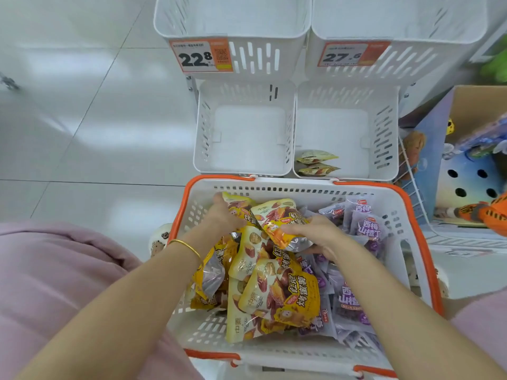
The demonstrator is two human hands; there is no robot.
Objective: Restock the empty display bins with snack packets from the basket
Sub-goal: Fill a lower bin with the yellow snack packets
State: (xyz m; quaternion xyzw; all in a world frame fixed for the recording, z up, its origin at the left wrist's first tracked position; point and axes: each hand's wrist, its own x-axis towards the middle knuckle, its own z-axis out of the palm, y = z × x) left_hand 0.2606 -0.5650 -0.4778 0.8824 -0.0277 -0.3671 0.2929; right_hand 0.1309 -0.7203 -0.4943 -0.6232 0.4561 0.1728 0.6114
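Observation:
A white basket with an orange rim (411,204) sits in front of me, full of yellow snack packets (285,294) on the left and purple packets (367,229) on the right. My left hand (223,215) reaches into the far left of the pile and lies on a yellow packet. My right hand (318,231) grips another yellow packet (279,218) near the basket's middle. Beyond the basket stand two lower white bins: the left bin (203,133) has nothing in it, and the right bin (384,133) holds two pale packets (315,161).
Two upper white bins (233,31) carry price tags 22.8 (201,56) and 27.6 (347,54). A cardboard display with toys (466,160) stands at the right. White tiled floor lies to the left. My pink-clothed knee (55,283) is at lower left.

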